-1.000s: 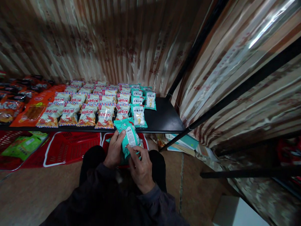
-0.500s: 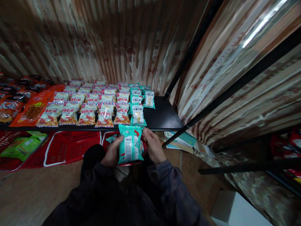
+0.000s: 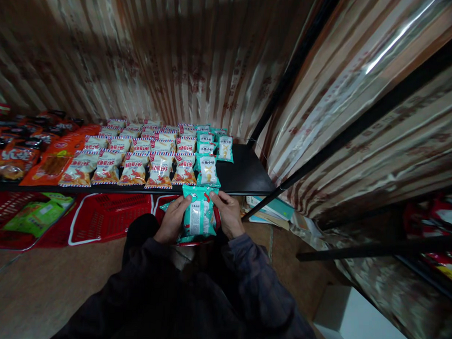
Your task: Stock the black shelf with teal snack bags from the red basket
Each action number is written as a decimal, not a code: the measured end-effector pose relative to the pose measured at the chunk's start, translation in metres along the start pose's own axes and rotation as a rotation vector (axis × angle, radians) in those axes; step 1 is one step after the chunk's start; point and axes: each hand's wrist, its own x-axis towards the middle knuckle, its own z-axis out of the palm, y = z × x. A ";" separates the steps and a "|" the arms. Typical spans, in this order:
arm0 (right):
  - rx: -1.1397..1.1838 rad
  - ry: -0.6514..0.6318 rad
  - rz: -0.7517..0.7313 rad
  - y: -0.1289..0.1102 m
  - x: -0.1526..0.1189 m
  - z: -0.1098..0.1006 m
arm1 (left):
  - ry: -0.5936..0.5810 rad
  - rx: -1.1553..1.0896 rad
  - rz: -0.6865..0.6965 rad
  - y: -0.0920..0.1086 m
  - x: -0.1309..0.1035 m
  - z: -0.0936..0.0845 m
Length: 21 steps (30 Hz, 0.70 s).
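The teal snack bag [image 3: 199, 214] sits between both hands, in front of the black shelf [image 3: 245, 171]; the left hand [image 3: 172, 221] is clamped on its left edge, the right hand [image 3: 229, 214] pinches its upper right corner — both thumbs on the near face; a second ago the bag tilted, with the right fingers at its lower part; the fingers behind it are hidden, its small print unreadable — the red basket [image 3: 195, 244] beneath mostly covered.

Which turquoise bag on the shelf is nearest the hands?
The front turquoise bag, near the front edge of the shelf, beyond the held bag; the other turquoise bags there sit farther back.
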 end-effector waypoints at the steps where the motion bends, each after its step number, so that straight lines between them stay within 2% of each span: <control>1: 0.002 0.012 0.001 0.000 -0.001 0.001 | -0.005 -0.004 -0.004 -0.003 0.001 -0.002; 6: -0.009 0.048 -0.012 -0.002 -0.004 0.004 | -0.011 -0.016 0.012 -0.008 0.003 -0.005; 13: -0.013 -0.146 0.074 -0.009 -0.019 0.006 | 0.137 -0.071 0.058 0.011 -0.001 0.004; 15: -0.043 -0.159 0.073 -0.009 -0.025 0.005 | 0.158 -0.081 0.073 0.015 -0.001 0.006; 21: -0.060 -0.212 0.097 -0.003 -0.034 0.003 | 0.273 -0.181 0.121 0.004 0.012 0.001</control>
